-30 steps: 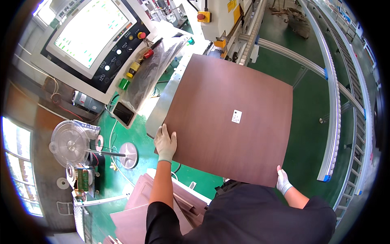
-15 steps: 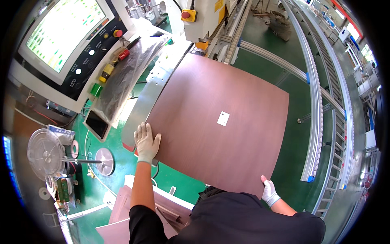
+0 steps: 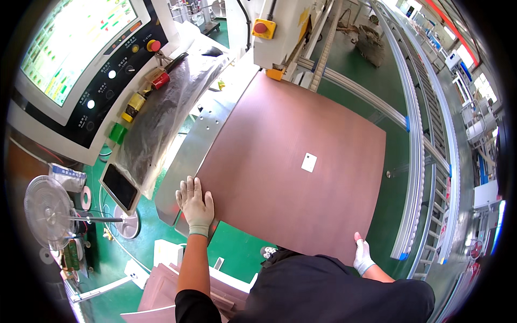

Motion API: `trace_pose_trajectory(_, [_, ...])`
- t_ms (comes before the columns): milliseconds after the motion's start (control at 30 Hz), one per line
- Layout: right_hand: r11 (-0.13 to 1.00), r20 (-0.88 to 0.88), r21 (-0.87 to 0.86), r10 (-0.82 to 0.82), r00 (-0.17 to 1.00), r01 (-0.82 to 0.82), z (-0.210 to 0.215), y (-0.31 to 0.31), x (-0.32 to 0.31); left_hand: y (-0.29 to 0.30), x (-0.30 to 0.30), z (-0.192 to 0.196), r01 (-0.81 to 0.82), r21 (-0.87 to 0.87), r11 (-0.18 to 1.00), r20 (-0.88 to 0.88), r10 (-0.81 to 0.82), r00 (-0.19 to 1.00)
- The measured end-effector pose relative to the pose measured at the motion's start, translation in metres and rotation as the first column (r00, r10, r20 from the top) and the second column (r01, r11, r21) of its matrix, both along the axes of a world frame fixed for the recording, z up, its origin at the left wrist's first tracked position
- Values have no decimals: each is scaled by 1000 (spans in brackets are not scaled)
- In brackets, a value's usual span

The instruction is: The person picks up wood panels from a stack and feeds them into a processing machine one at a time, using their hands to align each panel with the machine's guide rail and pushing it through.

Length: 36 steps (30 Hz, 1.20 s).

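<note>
The brown panel [image 3: 280, 180] bears a white label [image 3: 308, 163] too small to read.

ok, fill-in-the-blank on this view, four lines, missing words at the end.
1. The small label on the brown panel is coloured ____.
2. The right hand is at the panel's near ____ corner.
3. The standing fan is on the person's ____ side.
4. The round button on the yellow box is coloured ____.

Missing words: white; right; left; red.
</note>
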State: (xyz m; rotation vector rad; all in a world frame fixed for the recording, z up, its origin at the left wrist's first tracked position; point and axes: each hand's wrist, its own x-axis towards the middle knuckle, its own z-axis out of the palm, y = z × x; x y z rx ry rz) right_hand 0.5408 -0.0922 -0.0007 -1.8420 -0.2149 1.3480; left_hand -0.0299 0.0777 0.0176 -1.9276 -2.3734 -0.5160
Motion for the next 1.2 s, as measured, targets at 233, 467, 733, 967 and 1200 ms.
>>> trace_pose_trajectory(233, [1000,103,-17,5,995,-3,-6,69,33,68,24,4,15,-14,1000,-22,-16,1000])
trace_pose_trajectory(467, [1000,119,-3,11,993,-11,-5,148,60,132,50,8,-74,-55,996,-16,74,997])
trace_pose_trajectory(733, [996,60,90,9,998,-14,-20,233,109,150,57,6,-118,-135,984,-79,108,991])
trace_pose_trajectory(967, [969,71,192,-173,982,156,-21,312,125,151,58,18,-126,-102,987,-60,120,991])
trace_pose_trajectory(1200, [970,824,-30,160,543,-239,26,373,86,155,64,0,-113,-50,992,-127,106,986])
